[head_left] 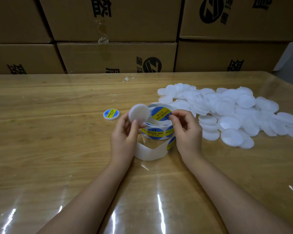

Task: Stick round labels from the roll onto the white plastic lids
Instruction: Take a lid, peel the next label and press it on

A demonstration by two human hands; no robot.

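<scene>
We were midway through one cycle: a label was peeled but not yet laid down. Our left grip [125, 134] held a bare white lid [139, 114] by its lower edge, thumb in front and fingers behind, the lid tilted up with its flat face toward us. Our right grip [187, 130] pinched a blue-and-yellow round label [161, 113] by its right edge between thumb and forefinger, the other fingers loosely curled. The label appeared free of its backing. It hung just left of that grip and just right of the held lid, close to it but apart as far as we could tell.

The roll [156, 131] stood on the tabletop [57, 149] between and below both grips, and its spent backing strip [150, 153] looped toward us. One labelled lid [111, 114] lay left of the left grip. The pile of bare lids [227, 114] spread to the right of the right grip.

We judged that the next move called for bringing the label over the lid and centring it before any sticky edge caught. It would then need pressing from one side across to keep out creases.
</scene>
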